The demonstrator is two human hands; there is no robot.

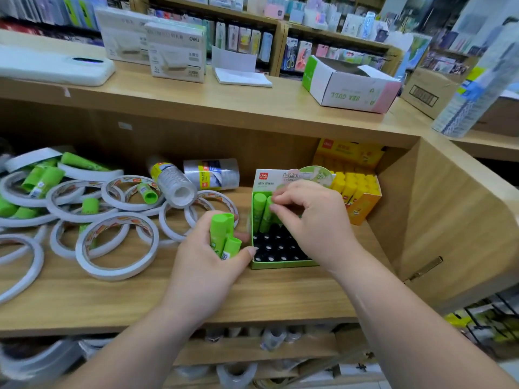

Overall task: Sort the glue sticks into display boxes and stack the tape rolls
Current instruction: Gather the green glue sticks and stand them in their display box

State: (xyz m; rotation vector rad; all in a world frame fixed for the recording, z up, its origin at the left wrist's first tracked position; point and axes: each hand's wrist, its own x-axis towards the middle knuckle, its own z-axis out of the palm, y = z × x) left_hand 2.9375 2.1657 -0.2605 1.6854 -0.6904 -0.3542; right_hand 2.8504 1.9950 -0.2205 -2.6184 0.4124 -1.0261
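At nine o'clock on the wooden shelf [84,304] lies a heap of white tape rolls [118,248], flat and overlapping, none stacked. Loose green glue sticks [42,178] are scattered over and among them, most lying on their sides. Behind the heap, toward twelve o'clock, two wrapped tape packs [174,181] lie on their sides close together, near the shelf's back wall.

The left hand [205,270] sits at six o'clock of those packs, its fingers curled tight round a small bunch of glue sticks [222,234] with their green caps pointing up and away. Its thumb tip touches the near left corner of the green display box [280,265].

That box stands just at three o'clock of the left hand. Its black insert shows rows of round holes, nearly all unfilled. In the far left corner one upright glue stick [259,209] stands free. Just at three o'clock of it, the right hand [311,220] hovers over the back row, its fingertips pinched on the cap of a second stick [268,217] that stands in the box.

Behind and at two o'clock of the green box, close beside it, the yellow display box [362,203] stands filled with yellow glue sticks [354,183], lid flap raised.

On the bench [196,105] above the shelf, at one o'clock, a white carton [351,91] sits open.
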